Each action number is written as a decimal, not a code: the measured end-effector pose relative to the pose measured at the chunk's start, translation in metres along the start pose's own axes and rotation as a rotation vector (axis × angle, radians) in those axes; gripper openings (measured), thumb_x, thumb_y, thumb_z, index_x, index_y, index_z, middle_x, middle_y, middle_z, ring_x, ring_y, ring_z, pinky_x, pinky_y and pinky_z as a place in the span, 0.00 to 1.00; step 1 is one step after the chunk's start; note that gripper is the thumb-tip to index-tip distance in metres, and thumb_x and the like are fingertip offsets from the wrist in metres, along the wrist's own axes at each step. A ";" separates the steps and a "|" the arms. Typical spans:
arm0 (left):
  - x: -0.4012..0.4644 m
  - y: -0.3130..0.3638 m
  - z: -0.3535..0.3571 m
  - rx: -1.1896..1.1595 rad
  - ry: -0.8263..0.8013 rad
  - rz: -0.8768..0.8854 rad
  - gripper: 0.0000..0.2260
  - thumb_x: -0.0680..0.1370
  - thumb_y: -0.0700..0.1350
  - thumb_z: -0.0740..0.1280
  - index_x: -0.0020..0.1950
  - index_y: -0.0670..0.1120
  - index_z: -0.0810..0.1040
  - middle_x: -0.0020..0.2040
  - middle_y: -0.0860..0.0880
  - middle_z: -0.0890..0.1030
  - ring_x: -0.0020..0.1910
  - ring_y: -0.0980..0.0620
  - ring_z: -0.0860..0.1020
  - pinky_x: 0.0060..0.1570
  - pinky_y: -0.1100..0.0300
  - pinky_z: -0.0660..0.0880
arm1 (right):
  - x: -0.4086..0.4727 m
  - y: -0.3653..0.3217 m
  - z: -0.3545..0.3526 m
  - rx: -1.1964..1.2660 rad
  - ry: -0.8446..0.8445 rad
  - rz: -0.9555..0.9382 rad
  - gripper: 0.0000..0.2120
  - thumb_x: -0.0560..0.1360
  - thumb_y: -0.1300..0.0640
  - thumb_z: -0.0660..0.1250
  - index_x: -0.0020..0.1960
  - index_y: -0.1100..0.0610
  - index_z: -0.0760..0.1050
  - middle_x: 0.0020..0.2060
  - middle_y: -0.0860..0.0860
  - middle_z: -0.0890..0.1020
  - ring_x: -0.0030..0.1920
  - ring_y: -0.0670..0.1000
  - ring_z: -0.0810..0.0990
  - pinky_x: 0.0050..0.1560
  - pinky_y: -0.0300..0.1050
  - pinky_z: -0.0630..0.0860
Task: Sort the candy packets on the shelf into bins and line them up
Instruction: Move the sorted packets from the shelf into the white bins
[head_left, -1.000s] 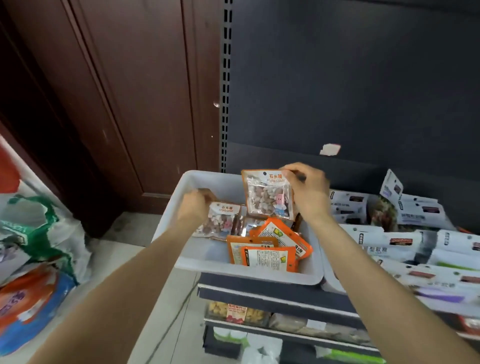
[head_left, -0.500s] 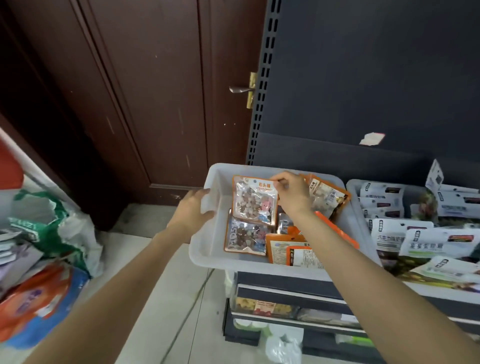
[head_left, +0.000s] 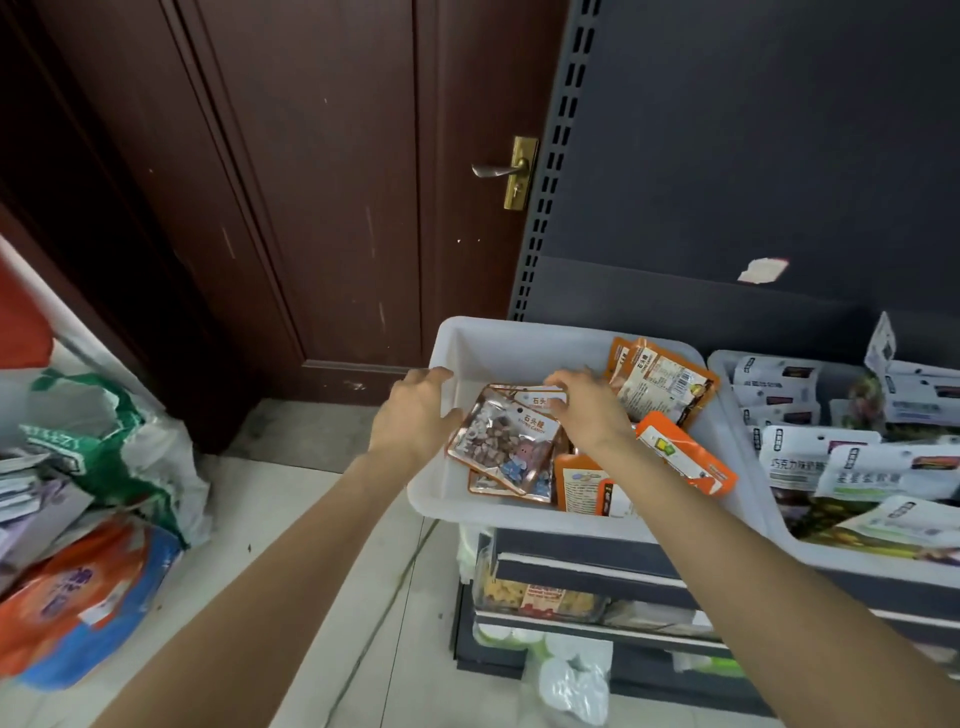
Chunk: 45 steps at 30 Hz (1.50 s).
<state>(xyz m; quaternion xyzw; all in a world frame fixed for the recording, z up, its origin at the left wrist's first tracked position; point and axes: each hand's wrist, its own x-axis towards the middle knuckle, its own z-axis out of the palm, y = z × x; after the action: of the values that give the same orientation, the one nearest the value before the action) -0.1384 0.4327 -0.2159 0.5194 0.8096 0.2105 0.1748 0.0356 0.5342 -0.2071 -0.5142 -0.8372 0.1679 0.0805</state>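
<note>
A white plastic bin (head_left: 519, 343) stands on the shelf's left end. Inside it lie clear candy packets with orange trim (head_left: 506, 441), stacked near the left wall, and orange packets (head_left: 670, 379) lean at the back right and front. My left hand (head_left: 415, 415) rests on the bin's left rim, fingers spread, thumb touching the top clear packet's left edge. My right hand (head_left: 587, 405) pinches the top edge of a clear packet that is tilted over the stack.
A second white bin (head_left: 727, 364) with several white packets sits to the right. A brown door with a brass handle (head_left: 511, 171) is behind. Plastic bags (head_left: 104, 467) lie on the floor at left. Lower shelves (head_left: 597, 571) hold more goods.
The clear packet in my right hand has come down from upright onto the stack at the bin's left. My left hand has shifted from outside the wall onto the rim.
</note>
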 end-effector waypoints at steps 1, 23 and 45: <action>-0.002 0.004 -0.002 0.041 0.030 0.008 0.21 0.78 0.46 0.64 0.71 0.47 0.67 0.65 0.44 0.71 0.64 0.42 0.70 0.57 0.47 0.72 | -0.004 0.001 -0.006 0.006 0.027 -0.032 0.14 0.78 0.61 0.63 0.63 0.56 0.74 0.60 0.54 0.75 0.60 0.54 0.75 0.56 0.45 0.72; -0.072 0.299 0.100 0.107 -0.103 0.649 0.15 0.80 0.48 0.61 0.67 0.48 0.71 0.62 0.48 0.77 0.60 0.46 0.75 0.53 0.51 0.74 | -0.184 0.211 -0.146 -0.132 0.213 0.227 0.22 0.80 0.50 0.59 0.73 0.52 0.64 0.69 0.52 0.68 0.68 0.54 0.66 0.63 0.51 0.66; -0.120 0.631 0.372 -0.012 -0.245 0.629 0.15 0.79 0.45 0.63 0.65 0.48 0.73 0.63 0.48 0.75 0.61 0.47 0.74 0.56 0.52 0.74 | -0.280 0.607 -0.250 0.048 0.202 0.440 0.21 0.79 0.53 0.61 0.71 0.54 0.66 0.68 0.54 0.69 0.67 0.57 0.67 0.63 0.53 0.70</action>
<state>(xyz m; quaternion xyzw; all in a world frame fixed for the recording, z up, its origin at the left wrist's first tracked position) 0.5806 0.6172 -0.1950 0.7641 0.5815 0.1948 0.2001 0.7471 0.5872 -0.1849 -0.6965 -0.6885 0.1488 0.1371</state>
